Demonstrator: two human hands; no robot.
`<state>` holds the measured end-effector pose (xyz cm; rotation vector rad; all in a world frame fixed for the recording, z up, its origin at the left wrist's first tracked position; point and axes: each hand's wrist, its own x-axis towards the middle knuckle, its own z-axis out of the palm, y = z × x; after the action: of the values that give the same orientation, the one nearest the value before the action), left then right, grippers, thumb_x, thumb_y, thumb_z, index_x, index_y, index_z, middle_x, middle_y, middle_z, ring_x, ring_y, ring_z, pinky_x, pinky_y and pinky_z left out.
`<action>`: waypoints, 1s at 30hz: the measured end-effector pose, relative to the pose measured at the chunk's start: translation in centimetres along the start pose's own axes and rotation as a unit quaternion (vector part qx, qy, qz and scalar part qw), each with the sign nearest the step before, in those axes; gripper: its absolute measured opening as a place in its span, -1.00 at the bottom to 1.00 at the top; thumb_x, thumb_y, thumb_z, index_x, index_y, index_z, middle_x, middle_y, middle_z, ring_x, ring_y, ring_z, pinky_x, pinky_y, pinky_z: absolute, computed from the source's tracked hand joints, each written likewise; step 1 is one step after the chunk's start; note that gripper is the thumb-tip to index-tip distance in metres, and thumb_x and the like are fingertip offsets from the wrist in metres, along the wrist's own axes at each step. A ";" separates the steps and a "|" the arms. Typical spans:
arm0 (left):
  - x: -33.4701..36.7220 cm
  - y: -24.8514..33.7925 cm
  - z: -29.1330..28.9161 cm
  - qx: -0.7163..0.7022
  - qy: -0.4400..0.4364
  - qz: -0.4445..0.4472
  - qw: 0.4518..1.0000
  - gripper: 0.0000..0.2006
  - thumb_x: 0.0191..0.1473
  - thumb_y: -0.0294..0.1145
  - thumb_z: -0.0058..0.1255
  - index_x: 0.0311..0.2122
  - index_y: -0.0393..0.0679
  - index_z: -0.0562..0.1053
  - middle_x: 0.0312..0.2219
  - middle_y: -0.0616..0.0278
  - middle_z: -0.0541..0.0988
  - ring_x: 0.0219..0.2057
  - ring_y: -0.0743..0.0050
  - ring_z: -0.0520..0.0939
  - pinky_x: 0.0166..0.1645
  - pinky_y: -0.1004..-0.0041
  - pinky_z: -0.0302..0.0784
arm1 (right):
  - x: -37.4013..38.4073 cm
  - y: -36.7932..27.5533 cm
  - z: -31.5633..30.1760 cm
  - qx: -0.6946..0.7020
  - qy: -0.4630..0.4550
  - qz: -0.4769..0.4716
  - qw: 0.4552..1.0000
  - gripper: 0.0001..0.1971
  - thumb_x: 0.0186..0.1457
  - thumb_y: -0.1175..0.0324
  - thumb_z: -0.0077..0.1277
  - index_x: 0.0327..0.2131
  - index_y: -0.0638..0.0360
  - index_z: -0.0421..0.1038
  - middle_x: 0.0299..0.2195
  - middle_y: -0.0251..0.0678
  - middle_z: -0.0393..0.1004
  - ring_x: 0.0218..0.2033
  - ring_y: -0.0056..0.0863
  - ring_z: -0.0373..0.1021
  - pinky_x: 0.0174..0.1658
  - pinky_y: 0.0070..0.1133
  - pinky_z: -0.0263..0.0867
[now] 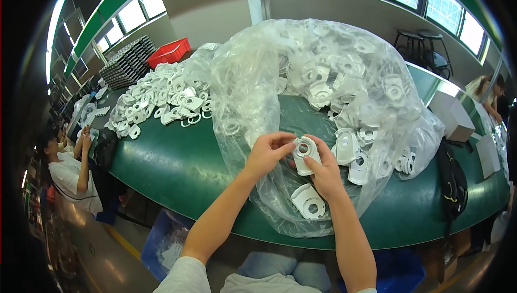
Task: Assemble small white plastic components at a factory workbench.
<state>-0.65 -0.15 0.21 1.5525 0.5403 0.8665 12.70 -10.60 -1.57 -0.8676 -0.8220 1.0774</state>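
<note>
My right hand point(325, 173) grips a white plastic part point(307, 166) with a round hole at one end, its thumb lying across the front. At the part's upper left edge, the fingers of my left hand point(267, 154) are pinched in against the rim. Just below the hands, a similar white part point(308, 202) lies on a large clear plastic bag point(245, 110). More loose white parts point(346, 146) lie to the right of my right hand, at the bag's mouth.
The bag, bulging with white parts, covers the middle of the green table point(177, 164). Left of it is a heap of white parts point(161, 99), with stacked grey trays point(127, 61) and a red bin point(169, 51) behind. A black bag point(451, 177) and white boxes point(451, 114) stand right. Other people sit at both sides.
</note>
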 end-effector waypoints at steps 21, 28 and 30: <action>-0.7 0.1 1.2 0.021 -0.014 -0.024 0.999 -0.78 0.04 -0.58 -0.02 -0.16 -0.34 0.46 -0.46 0.26 0.55 -0.49 0.65 0.51 -0.36 0.62 0.45 | -0.1 -0.2 0.0 -0.090 0.044 0.022 0.995 -0.72 0.24 0.22 -0.24 -0.23 0.24 0.36 -0.41 -0.32 0.45 -0.55 -0.65 0.40 -0.66 -0.75 0.15; -0.9 1.5 1.1 0.069 -0.001 0.037 0.997 -0.81 0.05 -0.53 -0.01 -0.20 -0.28 0.49 -0.36 0.30 0.53 -0.36 0.69 0.49 -0.28 0.66 0.40 | -0.5 -0.5 0.5 -0.180 0.045 0.000 0.983 -0.73 0.23 0.22 -0.19 -0.24 0.23 0.39 -0.41 -0.36 0.43 -0.51 -0.68 0.38 -0.51 -0.73 0.24; -0.8 1.5 1.0 0.062 -0.006 0.007 0.998 -0.82 0.05 -0.53 -0.01 -0.21 -0.29 0.49 -0.35 0.29 0.53 -0.34 0.68 0.49 -0.26 0.66 0.40 | -0.5 -0.5 0.6 -0.178 0.039 -0.014 0.983 -0.74 0.22 0.25 -0.18 -0.24 0.26 0.38 -0.42 -0.37 0.42 -0.50 -0.68 0.36 -0.44 -0.72 0.25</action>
<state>-0.59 -1.62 1.45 1.6742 0.5833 0.8465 12.23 -11.08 -0.99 -1.1874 -0.9743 0.8779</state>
